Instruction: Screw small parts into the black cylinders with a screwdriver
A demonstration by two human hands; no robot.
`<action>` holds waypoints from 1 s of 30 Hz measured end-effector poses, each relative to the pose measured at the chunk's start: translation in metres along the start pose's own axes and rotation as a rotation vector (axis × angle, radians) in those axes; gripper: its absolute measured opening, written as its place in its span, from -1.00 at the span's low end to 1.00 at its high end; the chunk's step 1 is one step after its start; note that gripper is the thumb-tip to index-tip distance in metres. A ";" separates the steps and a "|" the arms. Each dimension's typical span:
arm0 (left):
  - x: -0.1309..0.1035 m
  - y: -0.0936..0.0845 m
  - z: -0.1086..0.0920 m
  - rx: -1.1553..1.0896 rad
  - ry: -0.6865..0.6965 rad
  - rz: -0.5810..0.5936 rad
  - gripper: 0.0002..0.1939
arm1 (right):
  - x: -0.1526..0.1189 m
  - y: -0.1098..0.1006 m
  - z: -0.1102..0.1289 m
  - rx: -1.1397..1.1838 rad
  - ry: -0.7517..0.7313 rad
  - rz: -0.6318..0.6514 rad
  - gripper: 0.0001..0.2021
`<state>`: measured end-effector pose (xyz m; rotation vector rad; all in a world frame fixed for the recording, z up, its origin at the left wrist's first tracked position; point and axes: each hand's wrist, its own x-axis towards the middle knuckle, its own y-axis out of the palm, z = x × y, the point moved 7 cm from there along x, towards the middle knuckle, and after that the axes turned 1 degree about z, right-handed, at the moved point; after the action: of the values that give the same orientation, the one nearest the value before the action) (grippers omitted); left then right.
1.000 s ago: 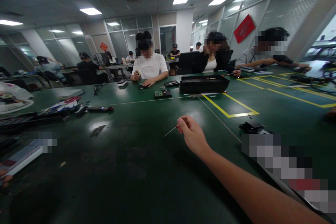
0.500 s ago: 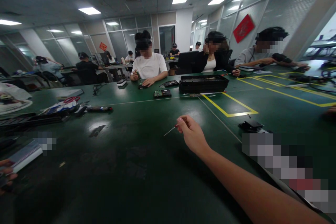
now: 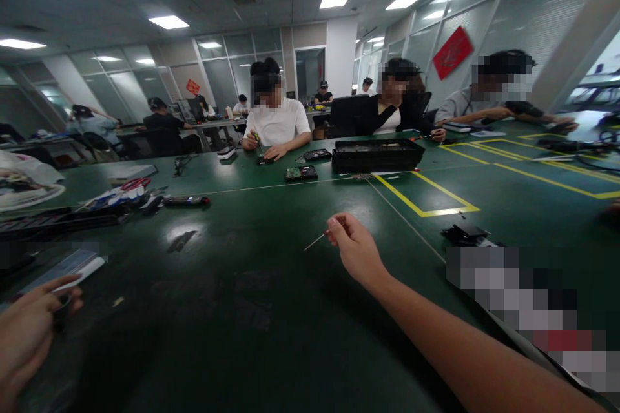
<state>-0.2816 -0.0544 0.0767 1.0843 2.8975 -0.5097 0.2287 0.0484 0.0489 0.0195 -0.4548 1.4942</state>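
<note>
My right hand [image 3: 356,245] is closed around a small screwdriver [image 3: 316,242] above the green table. Its thin metal shaft points down to the left, and a bit of red shows at the fingers, which hide most of the handle. At the lower left edge my left hand [image 3: 36,329] has its fingers curled round a small dark object [image 3: 62,313], too dim to name. Just beyond those fingers lies a flat white-edged box [image 3: 72,271], partly covered by the hand and partly blurred out.
A long black bin [image 3: 378,156] stands across the green table [image 3: 217,348], with an opened hard drive [image 3: 301,173] beside it. Left are a dark screwdriver [image 3: 186,201] and red-handled scissors [image 3: 136,184]. A black part [image 3: 465,232] lies right. Co-workers sit opposite.
My left hand has come further into view from the left edge, moving right with the dark object. My right hand and its screwdriver stay almost still.
</note>
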 end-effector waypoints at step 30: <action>-0.175 0.300 -0.021 0.321 0.933 0.935 -0.60 | -0.011 -0.014 0.029 -0.049 -0.150 -0.153 -0.74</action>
<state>0.0458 0.0533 0.0280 3.1250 2.3107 -0.4774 0.2336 0.0282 0.0758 0.1253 -0.5976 1.3357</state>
